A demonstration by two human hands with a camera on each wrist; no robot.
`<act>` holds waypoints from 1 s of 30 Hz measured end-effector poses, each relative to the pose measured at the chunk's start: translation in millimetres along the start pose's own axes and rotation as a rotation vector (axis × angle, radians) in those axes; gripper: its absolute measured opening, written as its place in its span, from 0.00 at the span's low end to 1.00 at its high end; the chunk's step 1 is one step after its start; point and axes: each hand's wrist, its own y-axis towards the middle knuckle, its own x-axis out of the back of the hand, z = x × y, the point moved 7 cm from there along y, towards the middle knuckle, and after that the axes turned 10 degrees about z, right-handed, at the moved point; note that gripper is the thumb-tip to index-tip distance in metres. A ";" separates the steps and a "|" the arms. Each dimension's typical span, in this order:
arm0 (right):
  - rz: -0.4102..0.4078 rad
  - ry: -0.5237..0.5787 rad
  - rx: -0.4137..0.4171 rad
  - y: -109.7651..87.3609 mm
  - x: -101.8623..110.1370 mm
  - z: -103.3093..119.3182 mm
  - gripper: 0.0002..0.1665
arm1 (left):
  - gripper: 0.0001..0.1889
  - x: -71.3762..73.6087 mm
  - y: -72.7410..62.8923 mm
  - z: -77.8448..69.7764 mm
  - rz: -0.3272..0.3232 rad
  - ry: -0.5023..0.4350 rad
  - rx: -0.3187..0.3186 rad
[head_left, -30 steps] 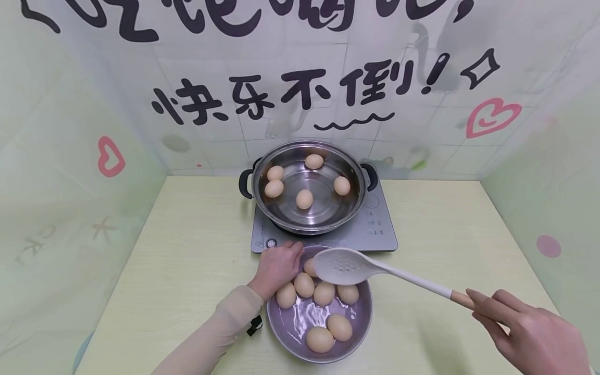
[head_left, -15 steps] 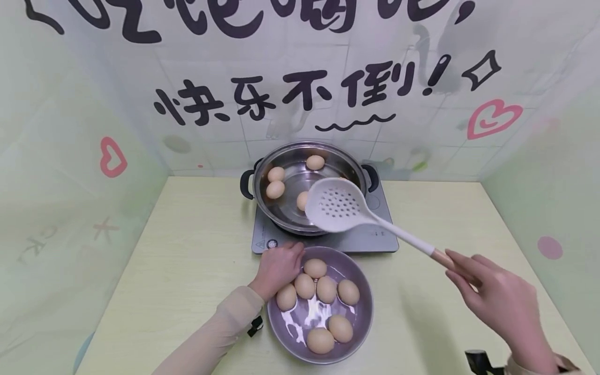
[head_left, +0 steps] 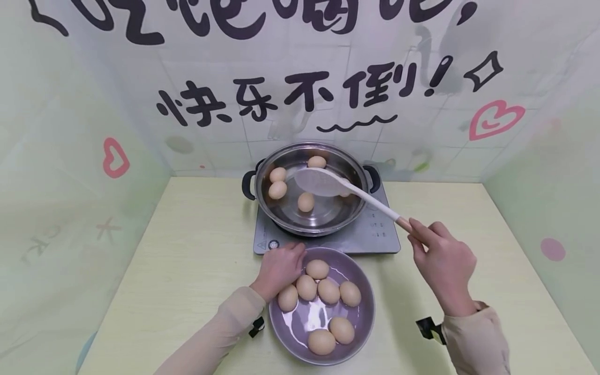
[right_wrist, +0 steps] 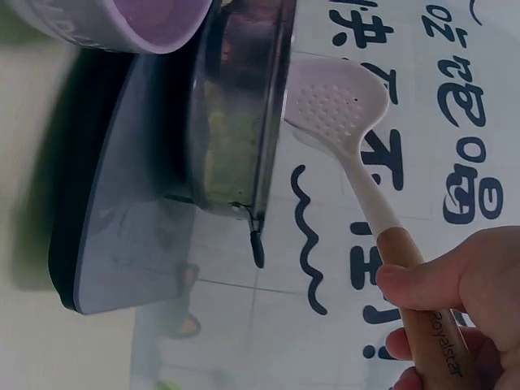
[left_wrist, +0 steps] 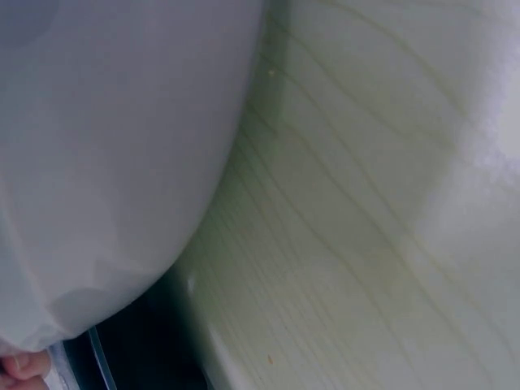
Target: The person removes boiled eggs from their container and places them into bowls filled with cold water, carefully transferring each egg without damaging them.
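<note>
My right hand (head_left: 442, 255) grips the wooden handle of a white slotted spoon (head_left: 370, 200). Its perforated head (right_wrist: 337, 97) hovers over the steel pot (head_left: 311, 229), and no egg rests on it in the right wrist view. Inside the pot lie several eggs (head_left: 305, 202), one partly hidden behind the spoon. A purple bowl (head_left: 300, 341) in front of the pot holds several more eggs (head_left: 321, 342). With its fingers over the bowl's upper left rim, my left hand (head_left: 280, 268) holds the bowl; only its fingertips (left_wrist: 24, 366) show in the left wrist view.
The pot stands on a grey induction cooker (head_left: 377, 239), its black handles (head_left: 248, 185) sticking out to both sides. Printed wall sheets (head_left: 206, 151) close off the back and sides of the pale wooden table (head_left: 197, 229).
My right hand has moved left and forward, carrying the slotted spoon from above the purple bowl to over the pot. The spoon head has turned. My left hand stays at the bowl's rim.
</note>
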 end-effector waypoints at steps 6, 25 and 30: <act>-0.030 -0.017 -0.025 4.3 -10.1 1.4 0.16 | 0.07 0.3 -0.1 -1.0 -0.005 -0.013 0.003; -0.029 -0.031 0.016 1.9 -23.2 12.0 0.16 | 0.06 0.0 -0.5 -0.1 -0.007 -0.021 0.011; -0.025 -0.036 0.055 -2.5 -22.5 17.1 0.16 | 0.06 0.6 -0.9 0.3 -0.013 -0.024 0.008</act>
